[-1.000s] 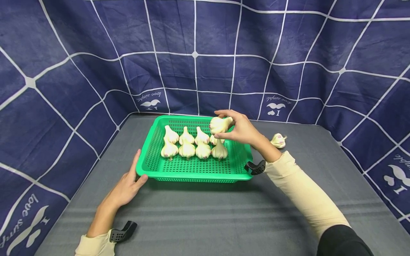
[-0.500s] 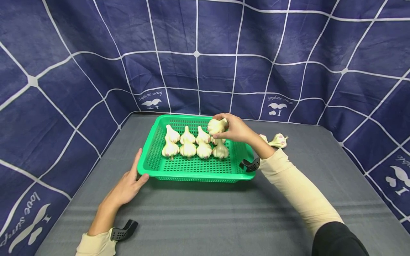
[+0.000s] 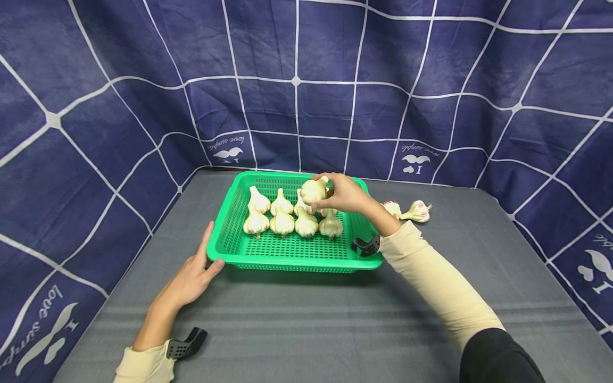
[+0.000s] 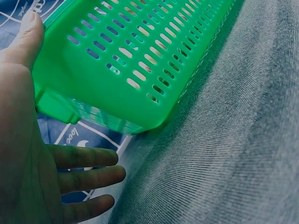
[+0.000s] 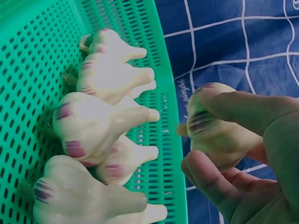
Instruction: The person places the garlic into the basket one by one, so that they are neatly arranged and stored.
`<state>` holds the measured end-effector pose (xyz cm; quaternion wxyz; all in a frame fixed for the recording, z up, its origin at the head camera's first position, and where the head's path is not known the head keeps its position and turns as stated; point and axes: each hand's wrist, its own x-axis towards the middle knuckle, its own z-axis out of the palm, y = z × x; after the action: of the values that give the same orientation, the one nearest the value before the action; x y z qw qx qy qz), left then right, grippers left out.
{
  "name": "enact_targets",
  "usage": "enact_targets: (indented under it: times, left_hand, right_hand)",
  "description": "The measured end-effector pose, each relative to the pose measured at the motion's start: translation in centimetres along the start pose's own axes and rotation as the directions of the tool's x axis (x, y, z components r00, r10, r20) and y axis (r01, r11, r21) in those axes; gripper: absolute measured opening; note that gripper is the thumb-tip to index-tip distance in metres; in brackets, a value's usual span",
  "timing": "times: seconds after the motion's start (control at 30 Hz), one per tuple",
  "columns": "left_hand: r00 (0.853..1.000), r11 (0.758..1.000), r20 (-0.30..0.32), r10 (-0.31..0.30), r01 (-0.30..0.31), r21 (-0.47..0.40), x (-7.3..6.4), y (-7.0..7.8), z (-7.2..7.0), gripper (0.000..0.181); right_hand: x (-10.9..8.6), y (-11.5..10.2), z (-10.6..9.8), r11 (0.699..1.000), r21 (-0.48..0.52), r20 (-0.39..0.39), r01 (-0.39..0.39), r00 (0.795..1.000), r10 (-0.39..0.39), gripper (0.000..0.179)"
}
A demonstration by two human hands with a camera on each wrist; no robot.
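A green plastic basket (image 3: 297,261) holds several white garlic bulbs (image 3: 282,223), set in two rows with a nearer row in front of a farther one. Above the right part of the rows, my right hand (image 3: 348,194) grips another garlic bulb (image 3: 313,190) between thumb and fingers. Seen from the right wrist, that held bulb (image 5: 219,130) has purple streaks and a root end pointing left. My left hand (image 3: 191,279) rests against the basket's near left corner. In the left wrist view its thumb (image 4: 28,39) touches the rim, while the other visible fingers extend straight below the basket.
Two more garlic bulbs (image 3: 416,211) lie on the grey cloth (image 3: 297,324), right of the basket, one partly behind my right arm. A dark blue curtain (image 3: 330,106) with white lines rises behind the table and on both sides.
My right hand has moved left and slightly down with the garlic bulb, over the rows. A bulb on the cloth formerly behind the arm now shows. The left hand stays at the corner.
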<state>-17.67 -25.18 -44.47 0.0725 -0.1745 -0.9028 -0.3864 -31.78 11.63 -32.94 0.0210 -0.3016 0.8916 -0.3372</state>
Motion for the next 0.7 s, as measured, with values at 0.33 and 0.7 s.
enact_targets:
  times: [0.33, 0.7]
  left_hand:
    - [1.0, 1.0, 0.003, 0.0, 0.0, 0.005, 0.0, 0.0, 0.0, 0.083]
    - [1.0, 1.0, 0.005, -0.004, 0.004, 0.003, 0.0, 0.0, 0.0, 0.083]
  right_hand:
    - [0.9, -0.9, 0.7, 1.0, 0.017, 0.037, -0.003, 0.999, 0.002, 0.057]
    - [2.1, -2.5, 1.6, 0.99, 0.113, 0.133, -0.082, 0.989, 0.067, 0.039]
